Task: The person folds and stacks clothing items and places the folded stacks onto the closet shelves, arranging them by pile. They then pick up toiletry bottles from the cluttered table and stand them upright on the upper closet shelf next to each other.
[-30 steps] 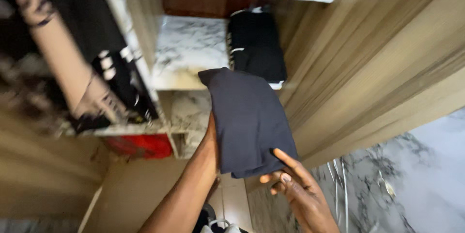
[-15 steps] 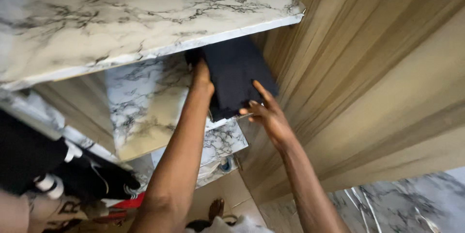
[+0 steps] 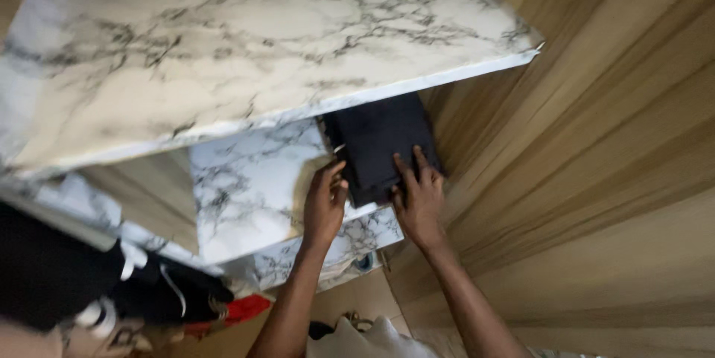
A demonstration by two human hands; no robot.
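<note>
at far left, dark clothes (image 3: 67, 276) hang blurred. the left hand (image 3: 325, 202) rests loosely curled at the folded dark garment (image 3: 383, 146), the right hand (image 3: 418, 198) pressed flat on it, fingers spread. it lies on the marble shelf (image 3: 246, 187), seemingly being seated; its back half hides under the upper shelf (image 3: 246, 45).

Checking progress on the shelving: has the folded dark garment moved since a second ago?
Yes. The folded dark garment was held out in front of the marble-patterned shelves; it now lies on one, under the upper board, both hands on its front edge.
</note>
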